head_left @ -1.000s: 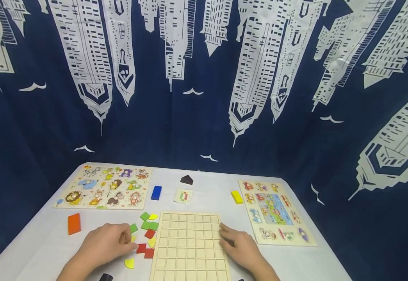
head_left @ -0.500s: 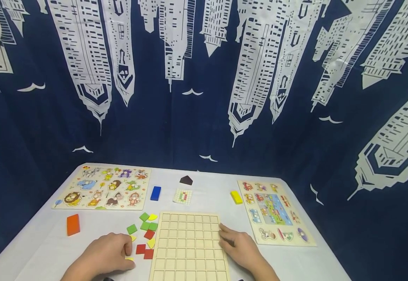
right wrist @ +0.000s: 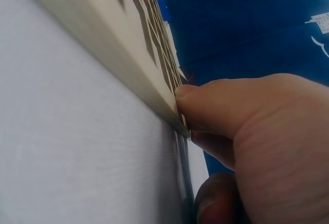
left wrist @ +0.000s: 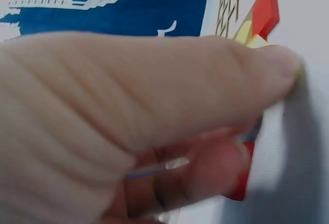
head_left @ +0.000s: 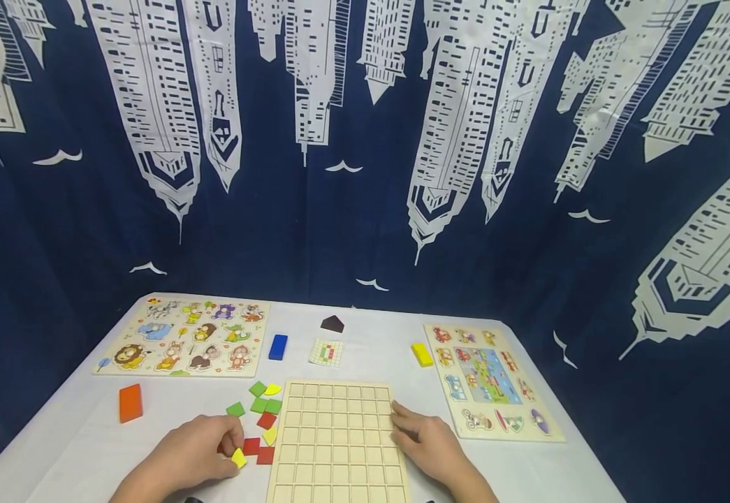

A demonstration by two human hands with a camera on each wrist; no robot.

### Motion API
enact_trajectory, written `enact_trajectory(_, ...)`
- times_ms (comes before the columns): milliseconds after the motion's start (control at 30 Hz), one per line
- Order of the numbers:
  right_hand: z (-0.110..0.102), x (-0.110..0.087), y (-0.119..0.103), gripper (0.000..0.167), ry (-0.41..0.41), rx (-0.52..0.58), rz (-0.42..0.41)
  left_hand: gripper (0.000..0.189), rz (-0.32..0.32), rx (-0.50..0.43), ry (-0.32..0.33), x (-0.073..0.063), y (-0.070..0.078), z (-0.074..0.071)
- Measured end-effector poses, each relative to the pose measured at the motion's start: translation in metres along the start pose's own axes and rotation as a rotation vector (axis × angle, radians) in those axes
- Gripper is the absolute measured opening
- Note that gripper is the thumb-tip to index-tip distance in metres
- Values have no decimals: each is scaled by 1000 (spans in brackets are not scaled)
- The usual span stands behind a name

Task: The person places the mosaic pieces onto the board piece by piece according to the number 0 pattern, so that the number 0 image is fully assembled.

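Between thumb and fingertips, my left hand [head_left: 191, 447] pinches a yellow quarter-round tile [head_left: 239, 458], just over the white tabletop and left of the board. In the left wrist view the thumb [left wrist: 247, 72] covers most of it. Red square tiles [head_left: 265, 455] lie right by the fingertips. My right hand [head_left: 430, 443] touches the right edge of the wooden grid board [head_left: 339, 433]. Seen from the right wrist, its thumb [right wrist: 205, 100] rests at the board's rim, and the other fingers are partly hidden behind it.
Green tiles [head_left: 258, 404] and more yellow tiles [head_left: 269, 436] lie along the board's left side. Beyond it are a small grid card [head_left: 326, 352], a dark five-sided block [head_left: 332, 323], and blue [head_left: 279, 347], yellow [head_left: 422, 354] and orange [head_left: 130, 403] blocks. Picture puzzles [head_left: 179, 335] [head_left: 497, 381] flank them.
My left hand has come down toward the near yellow tile, taken hold of it and lifted it slightly toward the board. The right hand stays at the board's edge.
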State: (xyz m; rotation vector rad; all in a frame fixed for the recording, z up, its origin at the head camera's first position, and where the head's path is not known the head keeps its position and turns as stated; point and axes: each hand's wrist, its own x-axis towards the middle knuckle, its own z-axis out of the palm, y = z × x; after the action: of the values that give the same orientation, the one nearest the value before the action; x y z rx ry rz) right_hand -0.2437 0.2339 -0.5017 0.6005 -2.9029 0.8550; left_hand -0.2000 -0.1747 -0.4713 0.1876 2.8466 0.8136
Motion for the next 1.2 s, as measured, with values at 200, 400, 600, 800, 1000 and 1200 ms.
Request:
enact_trajectory(200, 0, 0, 0, 36, -4, -2, -4, 25, 71, -63, 23, 5, -5, 2)
enact_trajectory(400, -2, -1, -1, 36, -5, -4, -34, 17, 65, -129, 71, 10, -6, 4)
enact_trajectory(600, -4, -1, -3, 36, -8, 1, -23, 10, 105, -290, 60, 16, -9, 8)
enact_trajectory(800, -2, 0, -4, 37, -16, 5, -23, 12, 87, -408, 76, 25, -3, 12)
enact_trajectory(1000, -2, 1, -4, 36, -6, -2, -25, 20, 83, -513, 77, 39, 18, 12)
enact_trajectory(1200, -2, 0, -1, 36, -13, 10, 2, 15, 74, -481, 141, 64, 49, 19)
